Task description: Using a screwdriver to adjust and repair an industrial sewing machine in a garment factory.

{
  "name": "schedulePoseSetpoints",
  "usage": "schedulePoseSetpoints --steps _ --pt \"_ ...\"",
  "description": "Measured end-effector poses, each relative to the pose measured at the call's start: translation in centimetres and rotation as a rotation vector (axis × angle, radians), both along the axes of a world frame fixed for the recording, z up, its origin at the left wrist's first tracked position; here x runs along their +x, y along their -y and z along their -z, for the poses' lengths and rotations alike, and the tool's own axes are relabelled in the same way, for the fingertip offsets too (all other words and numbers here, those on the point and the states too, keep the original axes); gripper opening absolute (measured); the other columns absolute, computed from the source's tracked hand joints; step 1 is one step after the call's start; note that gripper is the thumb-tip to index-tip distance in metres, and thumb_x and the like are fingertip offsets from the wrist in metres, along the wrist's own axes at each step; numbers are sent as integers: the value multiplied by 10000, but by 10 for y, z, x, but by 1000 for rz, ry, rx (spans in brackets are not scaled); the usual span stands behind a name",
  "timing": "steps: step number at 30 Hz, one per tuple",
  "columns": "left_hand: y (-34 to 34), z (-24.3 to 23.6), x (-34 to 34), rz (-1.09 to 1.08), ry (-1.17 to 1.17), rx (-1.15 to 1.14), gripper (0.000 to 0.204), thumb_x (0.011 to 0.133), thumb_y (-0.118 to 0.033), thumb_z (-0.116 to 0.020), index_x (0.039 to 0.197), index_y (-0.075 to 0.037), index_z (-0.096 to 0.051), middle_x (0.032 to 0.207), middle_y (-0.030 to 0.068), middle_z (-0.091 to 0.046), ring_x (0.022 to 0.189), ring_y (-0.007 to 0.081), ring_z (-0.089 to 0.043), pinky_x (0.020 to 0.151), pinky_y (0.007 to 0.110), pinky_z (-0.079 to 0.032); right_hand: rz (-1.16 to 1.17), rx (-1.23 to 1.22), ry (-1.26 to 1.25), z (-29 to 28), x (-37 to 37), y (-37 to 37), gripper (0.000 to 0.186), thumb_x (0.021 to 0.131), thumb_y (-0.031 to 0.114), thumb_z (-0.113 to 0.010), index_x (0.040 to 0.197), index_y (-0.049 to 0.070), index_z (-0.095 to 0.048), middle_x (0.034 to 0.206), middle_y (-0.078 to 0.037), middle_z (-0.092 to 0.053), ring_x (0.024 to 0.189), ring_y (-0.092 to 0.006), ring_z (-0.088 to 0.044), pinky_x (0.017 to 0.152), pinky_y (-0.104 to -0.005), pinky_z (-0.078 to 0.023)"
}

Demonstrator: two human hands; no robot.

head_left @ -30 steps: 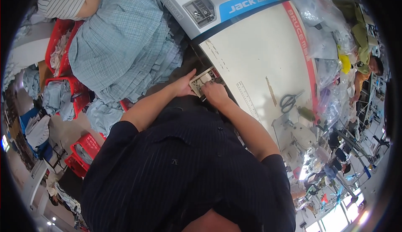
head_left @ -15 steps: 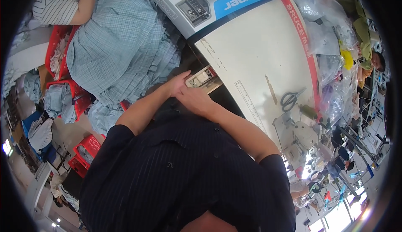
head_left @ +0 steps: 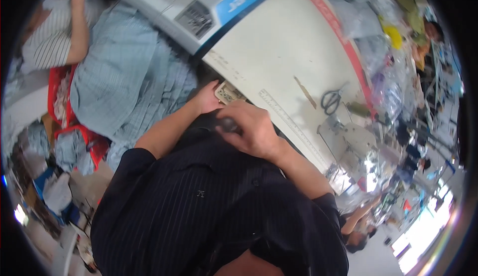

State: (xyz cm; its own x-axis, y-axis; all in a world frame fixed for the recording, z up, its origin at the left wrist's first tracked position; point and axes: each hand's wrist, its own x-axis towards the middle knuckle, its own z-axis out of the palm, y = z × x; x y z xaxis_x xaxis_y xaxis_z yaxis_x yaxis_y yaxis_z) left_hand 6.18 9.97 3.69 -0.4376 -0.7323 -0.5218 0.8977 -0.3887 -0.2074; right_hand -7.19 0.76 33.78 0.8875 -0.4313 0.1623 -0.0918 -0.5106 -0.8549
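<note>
The counter (head_left: 269, 42), a white top with a red stripe along its far right edge, is the landmark. A small cream drawer (head_left: 223, 95) juts out from under the counter's near left edge, with small parts inside. The left hand (head_left: 208, 99) is at the drawer's outer end, its grip clamped on the rim with the thumb uppermost. The right hand (head_left: 253, 129) is raised just off the counter's near edge, on the wearer's side of the drawer, with fingers curled. A small dark shape (head_left: 228, 124) shows between its thumb and fingers; it is blurred, and I cannot tell whether the grip is clamped on it.

On the counter, toward its right end, lie scissors (head_left: 330, 101) with dark handles. Clear plastic bags (head_left: 366, 62) are heaped beyond the counter's red stripe. Left of the counter are a pile of pale blue checked cloth (head_left: 117, 71), red baskets (head_left: 56, 94) and a person in a striped top (head_left: 50, 49).
</note>
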Motion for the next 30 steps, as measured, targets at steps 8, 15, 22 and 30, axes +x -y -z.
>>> schedulePoseSetpoints --steps 8,15,22,30 --pt "61 -46 -13 -81 13 -153 507 994 -417 -426 1347 -63 -513 1329 129 -570 1227 318 -512 1080 489 -376 819 113 -94 -34 -119 -8 252 743 50 -775 927 42 -603 854 -88 -625 696 -239 -614 646 -320 -500" --pt "46 3 -16 405 612 191 393 994 -378 -455 1205 -65 -567 1096 108 -651 1001 265 -620 945 443 -495 1244 121 -70 -31 -191 -56 252 735 40 -778 919 43 -606 836 -97 -621 752 -258 -615 697 -331 -489" --pt "45 -70 -50 1119 1195 -265 314 972 -307 -538 1011 -14 -641 909 79 -675 797 154 -639 717 271 -525 1265 81 27 -24 -267 -61 254 741 42 -776 933 38 -609 859 -107 -645 744 -265 -644 678 -320 -507" --pt "99 -152 -239 808 1594 -915 356 940 -277 -616 1111 34 -641 968 149 -699 923 201 -655 838 317 -502 1031 -75 118 -29 -397 -48 263 747 49 -775 955 42 -614 856 -103 -644 738 -255 -652 636 -316 -508"
